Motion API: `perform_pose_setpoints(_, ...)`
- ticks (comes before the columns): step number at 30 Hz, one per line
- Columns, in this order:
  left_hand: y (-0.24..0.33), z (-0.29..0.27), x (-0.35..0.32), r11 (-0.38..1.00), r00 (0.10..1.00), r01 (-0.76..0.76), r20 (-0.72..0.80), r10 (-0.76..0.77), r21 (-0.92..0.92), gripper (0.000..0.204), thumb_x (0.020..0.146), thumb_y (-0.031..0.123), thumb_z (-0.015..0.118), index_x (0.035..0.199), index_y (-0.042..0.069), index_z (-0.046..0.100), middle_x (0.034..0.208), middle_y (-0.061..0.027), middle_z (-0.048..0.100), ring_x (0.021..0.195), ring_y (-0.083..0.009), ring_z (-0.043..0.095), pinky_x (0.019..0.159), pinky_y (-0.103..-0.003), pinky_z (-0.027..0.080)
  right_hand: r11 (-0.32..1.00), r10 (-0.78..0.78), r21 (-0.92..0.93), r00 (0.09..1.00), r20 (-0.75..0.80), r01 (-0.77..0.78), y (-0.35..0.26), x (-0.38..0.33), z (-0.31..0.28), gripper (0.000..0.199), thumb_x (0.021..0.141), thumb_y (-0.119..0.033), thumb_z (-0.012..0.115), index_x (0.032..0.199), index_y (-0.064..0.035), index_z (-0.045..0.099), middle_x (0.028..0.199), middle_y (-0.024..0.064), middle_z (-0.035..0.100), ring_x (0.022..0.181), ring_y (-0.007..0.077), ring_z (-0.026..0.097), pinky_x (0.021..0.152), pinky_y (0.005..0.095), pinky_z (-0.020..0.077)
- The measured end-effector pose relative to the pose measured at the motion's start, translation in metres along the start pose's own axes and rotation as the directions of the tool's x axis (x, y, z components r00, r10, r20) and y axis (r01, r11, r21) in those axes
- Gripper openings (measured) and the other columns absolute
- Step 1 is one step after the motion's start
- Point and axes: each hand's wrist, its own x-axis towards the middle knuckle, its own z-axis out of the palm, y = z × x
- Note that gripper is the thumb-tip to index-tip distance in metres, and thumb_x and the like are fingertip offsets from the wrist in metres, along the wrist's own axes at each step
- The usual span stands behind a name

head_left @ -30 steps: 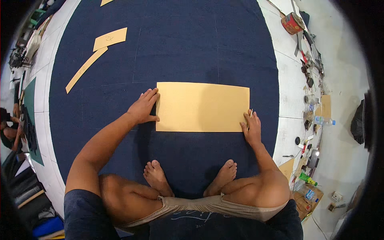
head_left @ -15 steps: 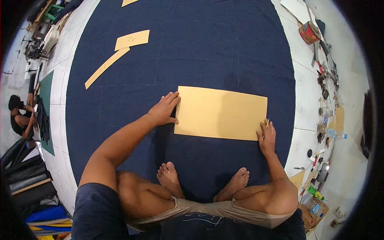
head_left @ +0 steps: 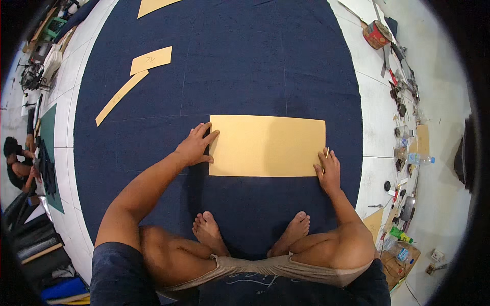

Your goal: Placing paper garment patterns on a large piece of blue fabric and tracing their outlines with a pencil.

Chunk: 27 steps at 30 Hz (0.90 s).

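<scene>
From the head camera we saw a flat tan rectangular pattern card [head_left: 267, 146] lying on dark navy cloth [head_left: 229, 61]. Our left hand [head_left: 196, 145] pressed open on its left edge; our right hand [head_left: 329, 171] pinched a thin chalk stick [head_left: 326, 153] at its right edge.

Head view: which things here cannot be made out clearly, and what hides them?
- Tan sheet: its left edge lies under the left hand, so any mark there is hidden.
- Thin stick at the right hand: too small to tell chalk from pencil.
- Top sheet: cut off by the picture's upper edge.
- Clutter beside the blue cloth: too small and bent by the fisheye rim.
</scene>
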Motion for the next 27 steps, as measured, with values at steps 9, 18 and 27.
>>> perform_pose_setpoints(9,-0.001,0.006,0.005,0.998,0.999,-0.029,-0.012,0.030,0.057,0.104,0.072,0.039,0.087,0.155,0.014,0.030,0.158,-0.0185,0.026,0.147,-0.0428,0.025,0.120,-0.056,0.028,0.999,-0.027,-0.018,1.000,-0.008,0.027,0.003,0.001,0.002,0.045,0.095,-0.023,0.063,0.136,-0.0054,0.055,0.149,0.0200,0.047,0.141,0.0431,0.037,0.114,0.0507,0.0303)
perform_pose_setpoints(18,0.030,-0.023,0.016,0.959,0.993,0.005,0.113,-0.038,0.284,0.109,0.066,0.046,0.090,0.156,0.029,0.029,0.153,-0.0169,0.037,0.145,-0.0358,0.031,0.122,-0.053,0.023,0.995,-0.072,-0.072,0.997,-0.042,0.069,0.006,0.004,0.001,0.044,0.096,-0.022,0.064,0.134,-0.0028,0.057,0.147,0.0179,0.051,0.138,0.0422,0.042,0.113,0.0505,0.0330)
perform_pose_setpoints(27,0.033,-0.002,0.036,0.894,0.975,-0.220,0.052,0.217,0.391,0.100,0.070,0.021,0.087,0.149,-0.004,0.031,0.158,-0.0243,0.024,0.149,-0.0390,0.024,0.122,-0.041,0.029,0.916,0.264,0.343,0.956,-0.131,-0.206,-0.018,0.068,-0.023,0.039,0.096,-0.013,0.049,0.132,0.0026,0.053,0.127,0.0259,0.060,0.124,0.0368,0.056,0.106,0.0438,0.0422)
